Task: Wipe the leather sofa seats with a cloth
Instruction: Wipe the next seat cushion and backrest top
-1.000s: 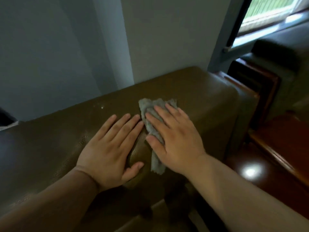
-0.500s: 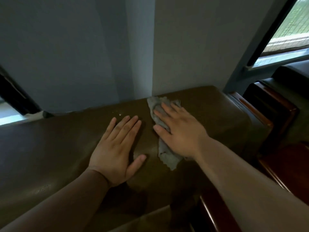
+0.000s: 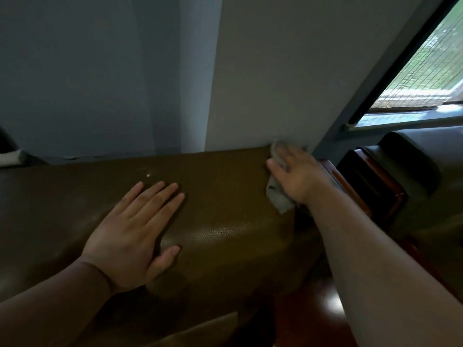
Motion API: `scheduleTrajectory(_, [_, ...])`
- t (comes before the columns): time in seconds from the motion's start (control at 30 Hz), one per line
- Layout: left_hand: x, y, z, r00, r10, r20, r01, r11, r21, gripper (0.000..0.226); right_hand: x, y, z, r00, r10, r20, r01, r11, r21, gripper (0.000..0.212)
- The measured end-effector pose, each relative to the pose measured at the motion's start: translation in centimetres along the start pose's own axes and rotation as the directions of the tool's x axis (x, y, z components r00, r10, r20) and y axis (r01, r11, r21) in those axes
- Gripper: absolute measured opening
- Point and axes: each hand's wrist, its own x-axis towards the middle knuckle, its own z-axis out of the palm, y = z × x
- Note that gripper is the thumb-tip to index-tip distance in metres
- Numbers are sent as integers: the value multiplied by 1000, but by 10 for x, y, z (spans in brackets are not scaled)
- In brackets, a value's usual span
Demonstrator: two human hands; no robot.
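here the wiping stroke looks to be at its far right end, worked along the top of the sofa back rather than the seat itself. starting at the left, the left hand [image 3: 130, 236] lies flat on the brown leather sofa [image 3: 225, 196], palm down, the four fingers close together and pointing up toward the wall [image 3: 263, 71], the thumb splayed off to the side; it holds nothing and reads as a brace. the leather between the hands is pebbled and slightly glossy, with a soft rounded front edge that catches a pale sheen, and a small bright speck [image 3: 148, 175] sits just above the left fingertips. further right, the right hand [image 3: 298, 179] presses flat on the grey cloth [image 3: 278, 199], fingers extended and close together, not pinching; the cloth is crumpled, thin and limp, one ragged corner poking out below the palm and another past the fingertips where leather meets wall. just beside it runs the sofa's polished reddish wood trim [image 3: 355, 191], hard and shiny, with the window [image 3: 426, 78] beyond it. the next move, i'd judge, calls for reversing the stroke leftward toward that speck with the palm kept flat so the cloth does not bunch, then dropping down to the seat cushions, which are mostly out of view.
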Motion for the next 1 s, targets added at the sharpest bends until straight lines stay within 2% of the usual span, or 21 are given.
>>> scheduleTrajectory(0.07, [0,0,1,1000,2,-6,-2,1000,-15,86,12,18,-5,992,128,-3,-128,992,18,72])
scheduleTrajectory(0.1, [0,-1,1,1000,4,-3,-5,1000,-22,86,11,18,-3,991,132,-17,-132,991,0,75])
scheduleTrajectory(0.17, [0,-1,0,1000,5,8,-5,1000,-26,85,-4,5,10,997,57,-49,-57,998,-9,81])
scheduleTrajectory(0.27, [0,0,-2,1000,8,12,-7,1000,-24,85,-51,-11,34,985,-140,-97,135,990,-50,82])
scheduleTrajectory(0.33, [1,0,-3,1000,9,8,-9,1000,-27,84,-73,-1,41,975,-193,-108,182,978,-100,82])
scheduleTrajectory(0.4, [1,0,-3,1000,8,8,-8,1000,-28,84,-70,27,39,986,-96,-137,92,995,-41,80])
scheduleTrajectory(0.5, [0,1,-2,1000,1,18,-1,1000,-19,85,-60,51,24,972,192,-134,-173,974,143,81])
scheduleTrajectory(0.57, [1,1,-2,1000,7,7,-7,1000,-21,84,-67,27,30,961,239,-141,-224,968,112,77])
scheduleTrajectory(0.6, [2,2,-3,1000,7,3,-7,1000,-23,84,-75,5,36,970,181,-163,-172,983,69,75])
scheduleTrajectory(0.67, [2,3,-4,1000,1,12,-1,1000,-24,84,-96,-46,50,982,-44,-183,46,999,9,79])
scheduleTrajectory(0.73, [1,4,-5,1000,-7,30,7,1000,-19,85,-112,-80,59,969,-215,-121,209,976,-59,84])
scheduleTrajectory(0.83, [1,4,-7,999,-18,36,18,1000,-11,86,-97,-75,44,957,-284,-53,273,950,-153,82])
scheduleTrajectory(0.9, [-1,2,-8,999,-41,29,42,999,-6,87,-68,-57,34,983,-182,-27,177,974,-143,82])
scheduleTrajectory(0.97, [3,7,-7,999,-39,20,39,999,-19,87,-43,-53,28,998,39,-56,-44,996,-83,87])
scheduleTrajectory(1.0, [2,7,-7,999,-41,14,41,999,-16,86,-34,-69,31,993,103,-64,-108,991,-77,90])
